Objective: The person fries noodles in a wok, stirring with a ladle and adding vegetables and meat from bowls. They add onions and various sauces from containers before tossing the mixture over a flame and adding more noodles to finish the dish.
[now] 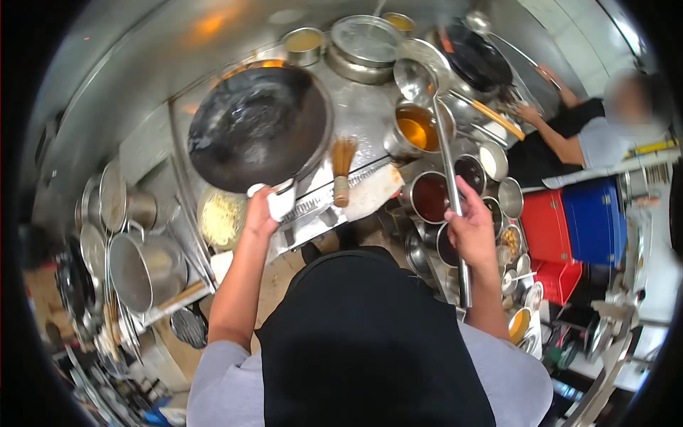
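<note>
A dark, worn wok (260, 132) sits tilted on the stove at the left, with shiny wet patches inside. My left hand (260, 212) is closed on its near edge through a folded white cloth (282, 203). The cloth hides the part of the wok being gripped. My right hand (471, 226) is wrapped around the long handle of a metal ladle (446, 149). Its bowl reaches up and away, above the rim area of a metal pot of amber liquid (414, 135). Between wok and pot lies a bamboo wok brush (343, 167).
Shredded pale food fills a bowl (222, 219) below the wok. A lidded pot (366, 50) stands at the back. Several sauce containers (430, 198) crowd the right side. At the far right, a co-worker (569, 146) holds another ladle (516, 53) near a black wok (475, 57).
</note>
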Action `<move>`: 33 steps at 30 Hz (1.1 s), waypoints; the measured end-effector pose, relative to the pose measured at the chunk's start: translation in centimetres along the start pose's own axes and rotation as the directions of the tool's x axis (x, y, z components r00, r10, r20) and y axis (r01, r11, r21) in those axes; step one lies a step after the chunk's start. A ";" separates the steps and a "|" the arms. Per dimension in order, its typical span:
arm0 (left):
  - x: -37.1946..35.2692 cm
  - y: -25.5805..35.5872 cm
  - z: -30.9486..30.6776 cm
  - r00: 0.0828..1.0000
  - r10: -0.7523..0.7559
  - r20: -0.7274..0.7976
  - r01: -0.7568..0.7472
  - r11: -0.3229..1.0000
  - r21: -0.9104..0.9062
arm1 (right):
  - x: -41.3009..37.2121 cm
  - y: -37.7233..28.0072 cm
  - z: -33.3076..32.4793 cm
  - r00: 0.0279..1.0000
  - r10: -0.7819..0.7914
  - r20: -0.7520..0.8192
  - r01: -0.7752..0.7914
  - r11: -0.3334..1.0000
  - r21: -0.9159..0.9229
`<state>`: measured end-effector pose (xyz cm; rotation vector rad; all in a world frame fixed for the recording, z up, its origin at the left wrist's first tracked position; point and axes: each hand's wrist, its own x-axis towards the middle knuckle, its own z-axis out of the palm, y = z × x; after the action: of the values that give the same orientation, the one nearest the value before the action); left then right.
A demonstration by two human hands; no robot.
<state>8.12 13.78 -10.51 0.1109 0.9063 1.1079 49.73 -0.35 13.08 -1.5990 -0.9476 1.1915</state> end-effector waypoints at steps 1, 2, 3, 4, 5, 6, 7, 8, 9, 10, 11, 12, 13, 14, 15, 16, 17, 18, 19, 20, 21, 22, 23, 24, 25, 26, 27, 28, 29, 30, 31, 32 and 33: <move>0.5 0.7 0.0 1.000 -0.001 -0.006 0.001 1.000 0.022 | 0.1 0.8 -0.3 0.999 0.013 -0.035 -0.013 1.000 0.010; 1.1 0.9 -0.1 1.000 0.001 -0.019 0.000 0.999 0.045 | 0.3 1.9 -0.7 0.998 0.031 -0.063 -0.029 0.999 0.024; 1.5 0.9 0.1 0.999 0.008 -0.033 -0.007 0.999 0.038 | 0.7 2.7 -0.9 0.995 0.046 -0.087 -0.042 0.998 0.051; 1.9 1.0 0.2 1.000 -0.001 -0.029 0.003 0.999 0.050 | 1.1 3.6 -1.1 0.994 0.052 -0.098 -0.046 0.997 0.059; 2.3 1.1 0.3 1.000 -0.003 -0.027 0.005 0.999 0.049 | 1.7 4.5 -1.4 0.990 0.074 -0.118 -0.070 0.997 0.037; 2.7 1.2 0.2 1.000 -0.005 -0.027 0.006 0.999 0.047 | 2.2 5.3 -1.6 0.986 0.095 -0.135 -0.094 0.995 0.014; 3.6 1.1 -0.3 1.000 0.025 -0.008 -0.024 0.999 0.045 | 2.7 5.9 -1.8 0.984 0.110 -0.141 -0.109 0.994 0.011; 4.4 1.1 -1.0 1.000 0.022 -0.008 -0.022 0.999 0.049 | 3.2 6.6 -1.8 0.983 0.112 -0.144 -0.111 0.994 0.014; 4.7 1.2 -1.0 0.999 0.043 -0.017 -0.041 0.997 0.066 | 3.7 7.2 -1.9 0.979 0.132 -0.155 -0.132 0.991 0.010; 4.9 1.3 -1.1 0.998 0.064 -0.027 -0.062 0.995 0.081 | 4.2 7.6 -2.0 0.975 0.151 -0.165 -0.153 0.988 0.004; 5.1 1.4 -1.2 0.997 0.066 -0.027 -0.064 0.995 0.082 | 4.7 8.0 -2.1 0.975 0.151 -0.163 -0.152 0.988 0.006; 5.2 1.7 -1.0 0.999 0.052 -0.016 -0.051 0.997 0.060 | 5.2 8.3 -2.2 0.971 0.182 -0.155 -0.180 0.983 0.029; 5.2 2.1 -0.9 0.999 0.039 -0.004 -0.039 0.999 0.037 | 5.5 8.5 -2.4 0.966 0.213 -0.146 -0.207 0.977 0.051; 5.2 2.2 -0.8 0.999 0.040 -0.005 -0.040 0.999 0.037 | 5.7 8.6 -2.8 0.967 0.212 -0.144 -0.207 0.977 0.051; 5.3 2.3 -0.9 0.999 0.048 -0.003 -0.048 0.999 0.023 | 5.9 8.5 -3.2 0.965 0.239 -0.104 -0.220 0.961 0.166; 5.3 2.4 -1.0 0.998 0.056 -0.002 -0.056 0.998 0.008 | 6.0 8.4 -3.5 0.963 0.261 -0.060 -0.236 0.932 0.277; 5.2 2.5 -1.2 0.998 0.060 -0.003 -0.060 0.998 0.005 | 5.8 8.2 -3.8 0.956 0.289 -0.048 -0.252 0.895 0.367; 4.3 2.6 -0.4 0.997 0.071 -0.013 -0.070 0.997 0.019 | 5.4 7.9 -3.6 0.957 0.287 -0.044 -0.252 0.897 0.364; 3.2 2.8 0.5 0.996 0.081 -0.023 -0.080 0.996 0.032 | 4.8 7.6 -3.5 0.966 0.251 -0.063 -0.213 0.909 0.359; 2.0 3.1 1.3 0.996 0.082 -0.024 -0.081 0.996 0.026 | 4.2 7.3 -3.4 0.973 0.216 -0.083 -0.174 0.920 0.352; 0.6 3.4 2.2 0.995 0.091 -0.027 -0.090 0.995 0.048 | 3.6 6.9 -3.4 0.972 0.205 -0.117 -0.158 0.933 0.322; -0.5 3.6 2.7 0.995 0.099 -0.032 -0.097 0.993 0.070 | 3.0 6.4 -3.5 0.972 0.205 -0.116 -0.160 0.935 0.315; -1.3 3.6 2.8 0.995 0.097 -0.033 -0.095 0.994 0.063 | 2.4 5.7 -3.8 0.978 0.176 -0.111 -0.127 0.929 0.348; -2.0 3.5 2.8 0.996 0.082 -0.018 -0.081 0.996 0.042 | 1.7 4.9 -4.2 0.984 0.145 -0.105 -0.094 0.919 0.382; -2.5 3.4 2.7 0.998 0.069 -0.002 -0.069 0.997 0.022 | 1.0 3.9 -4.5 0.986 0.138 -0.088 -0.092 0.912 0.399; -3.0 3.2 2.5 0.997 0.072 -0.003 -0.072 0.997 0.015 | 0.3 2.8 -4.6 0.989 0.136 -0.062 -0.096 0.896 0.433; -3.5 3.0 2.3 0.999 0.045 -0.010 -0.044 0.998 0.042 | -0.4 1.8 -4.9 0.989 0.146 -0.026 -0.117 0.873 0.474; -4.0 2.9 1.9 1.000 0.019 -0.020 -0.018 0.997 0.069 | -1.1 0.9 -5.1 0.988 0.156 0.014 -0.141 0.847 0.513; -4.0 2.4 1.0 1.000 0.018 -0.002 -0.017 0.994 0.104 | -1.7 0.3 -5.3 0.986 0.150 0.068 -0.162 0.817 0.554; -3.8 1.7 0.1 1.000 0.020 -0.022 -0.017 0.992 0.126 | -2.2 -0.2 -5.1 0.981 0.141 0.130 -0.191 0.784 0.591; -4.1 1.3 -0.1 0.999 0.009 -0.043 -0.002 0.987 0.163 | -2.6 -0.9 -4.5 0.970 0.156 0.185 -0.238 0.757 0.609; -4.4 0.8 -0.2 0.998 0.000 -0.069 0.013 0.980 0.198 | -2.7 -1.6 -3.8 0.955 0.170 0.244 -0.289 0.727 0.623; -4.4 0.3 -0.6 0.999 -0.012 -0.041 0.020 0.983 0.185 | -2.7 -1.9 -2.7 0.935 0.182 0.303 -0.341 0.693 0.635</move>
<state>6.87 10.19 -8.22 0.2352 1.0434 1.0122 51.56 -2.87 15.97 -1.0214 -0.3121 1.7019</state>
